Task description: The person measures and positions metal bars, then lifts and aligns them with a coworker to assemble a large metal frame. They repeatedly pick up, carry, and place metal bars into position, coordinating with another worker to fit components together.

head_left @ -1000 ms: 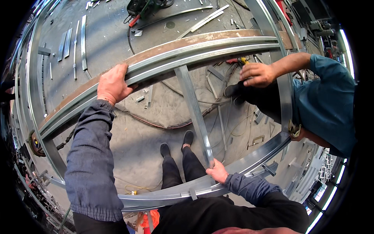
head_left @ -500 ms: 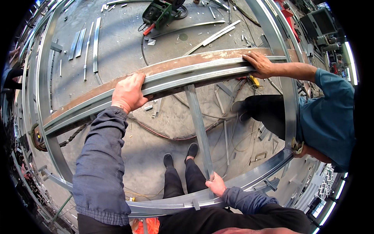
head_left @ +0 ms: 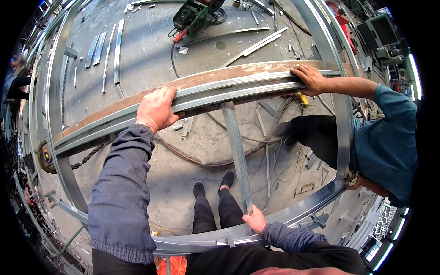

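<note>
My left hand is wrapped over the far crossbar, a galvanized metal rail lying along a brown, worn beam. Close to my body, my right hand grips the lower end of a narrow metal strut. This strut runs from beneath the far crossbar to the curved-looking near rail. On the right, a co-worker's hand rests on the far crossbar. The co-worker's other hand, partly hidden, is at the right end of the near rail.
Metal uprights bound the frame at left and right. A green machine with a red-handled cable stands beyond. Metal strips, cables and a clamp lie on the floor. The co-worker's legs stand inside the frame.
The whole view has shifted slightly, so the scene sits a little further right and lower. Both my hands keep their holds; the co-worker's hand stays on the crossbar.
</note>
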{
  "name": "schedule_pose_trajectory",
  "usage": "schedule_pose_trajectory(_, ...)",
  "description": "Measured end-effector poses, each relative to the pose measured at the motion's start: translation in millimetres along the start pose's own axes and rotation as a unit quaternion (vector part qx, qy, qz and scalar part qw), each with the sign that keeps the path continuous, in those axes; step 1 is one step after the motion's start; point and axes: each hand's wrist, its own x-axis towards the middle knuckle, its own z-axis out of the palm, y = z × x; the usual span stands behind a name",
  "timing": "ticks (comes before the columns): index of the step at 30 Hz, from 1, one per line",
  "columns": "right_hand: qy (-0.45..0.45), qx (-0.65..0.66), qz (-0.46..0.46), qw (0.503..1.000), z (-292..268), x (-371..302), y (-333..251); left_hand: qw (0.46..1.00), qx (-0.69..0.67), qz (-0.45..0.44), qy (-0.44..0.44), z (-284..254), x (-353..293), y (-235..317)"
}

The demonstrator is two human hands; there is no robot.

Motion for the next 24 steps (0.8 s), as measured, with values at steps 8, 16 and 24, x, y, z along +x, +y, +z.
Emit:
schedule_pose_trajectory(8,-0.004,-0.034,-0.025,0.999,-4.3,2.3,-10.2,1.000,0.011,0.005,0.006,-6.0,1.5,-0.5)
schedule_pose_trajectory(16,-0.021,-0.112,-0.054,0.992,-6.2,-14.4,-19.0,1.000,0.014,-0.013,-0.015,-1.8,-2.6,-2.1)
schedule_pose_trajectory(24,0.003,-0.032,-0.183,0.983,-3.9,-32.3,-73.2,1.000,0.010,-0.005,-0.005,4.9,-8.8,-3.2)
